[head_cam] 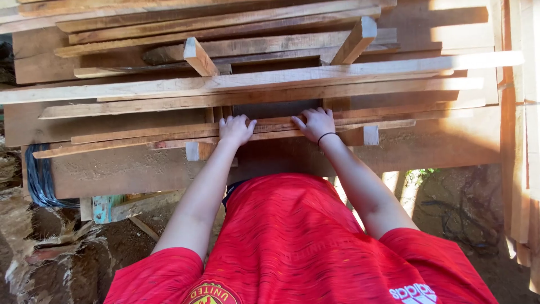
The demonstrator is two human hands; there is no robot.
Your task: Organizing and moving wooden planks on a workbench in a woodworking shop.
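Both hands lay on one thin wooden slat (169, 135) in a stacked pile: left hand (235, 129) and right hand (316, 124), fingers (301, 119) curled over its edge.

planks (270, 79): rough-sawn bare wood, matt. shirt (292, 236): red knit cloth, slight sheen. wristband (325, 135): thin black cord. ground (67, 247): rough dirt.

The planks (270, 79) run out of view at the top and left edges, so their full length cannot be told. Both hands, the left (235, 129) and the right (315, 124), curl over a slat (270, 130); their fingertips are hidden behind it. The dark gap (275, 108) between the boards is too shadowed to read. The black bundle (39, 177) lies half under a board. The shirt (292, 242) is cut off by the bottom edge.
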